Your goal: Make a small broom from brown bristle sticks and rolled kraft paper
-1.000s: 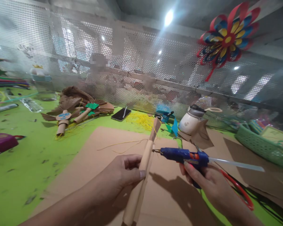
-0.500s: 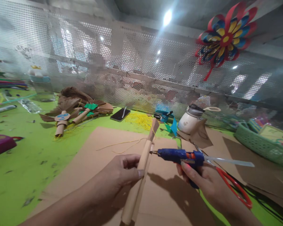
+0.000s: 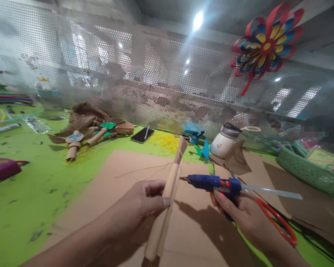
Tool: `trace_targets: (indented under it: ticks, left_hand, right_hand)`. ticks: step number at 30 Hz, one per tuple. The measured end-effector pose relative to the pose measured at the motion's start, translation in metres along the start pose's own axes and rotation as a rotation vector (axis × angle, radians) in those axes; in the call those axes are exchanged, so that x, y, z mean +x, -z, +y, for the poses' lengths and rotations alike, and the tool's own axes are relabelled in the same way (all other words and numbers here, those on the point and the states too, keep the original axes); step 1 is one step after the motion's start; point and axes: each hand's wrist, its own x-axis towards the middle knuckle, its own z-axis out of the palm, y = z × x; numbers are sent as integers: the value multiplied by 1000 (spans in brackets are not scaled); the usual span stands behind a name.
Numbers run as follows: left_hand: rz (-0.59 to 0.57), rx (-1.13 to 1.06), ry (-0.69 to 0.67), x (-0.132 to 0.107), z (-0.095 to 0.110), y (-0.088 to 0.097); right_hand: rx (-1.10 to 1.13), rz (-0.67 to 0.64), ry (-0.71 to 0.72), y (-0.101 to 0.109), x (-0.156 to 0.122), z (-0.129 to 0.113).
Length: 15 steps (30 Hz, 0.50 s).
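Observation:
My left hand [image 3: 151, 200] is closed round a rolled brown paper tube [image 3: 167, 198], thumb across its front. The tube slants up and away, its loose flap edge facing right, and pleated brown paper [image 3: 180, 150] with yellow string sticks out of its far end. In my right hand [image 3: 239, 211] is a blue hot glue gun [image 3: 211, 182], with a clear glue stick [image 3: 272, 191] jutting from its back. The nozzle points left, close beside the flap near the tube's upper end. Beneath both hands lies a large brown paper sheet [image 3: 122, 167].
Red-handled scissors [image 3: 280, 222] lie beside my right hand, near a black cable. Farther back are a phone [image 3: 142, 135], yellow string [image 3: 167, 141], a white jar [image 3: 225, 141] and a green basket [image 3: 303, 167]. Paper figures [image 3: 75, 142] lie at left, near a purple tool [image 3: 4, 170].
The glue gun's nozzle has shifted slightly right, a little away from the tube. The tube has turned or tilted slightly, and its flap edge shows more. Both hands keep their holds.

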Motion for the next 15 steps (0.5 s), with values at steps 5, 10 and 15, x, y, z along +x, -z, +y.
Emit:
trace_targets:
  ticks: [5, 10, 15]
  left_hand:
    - [33, 26, -3, 0, 0, -3]
    - [-7, 18, -1, 0, -1, -2]
    - [-69, 9, 45, 0, 1, 0]
  right_hand:
    - [140, 66, -15, 3, -1, 0]
    - [225, 105, -9, -1, 1, -9]
    - [268, 76, -10, -2, 4, -12]
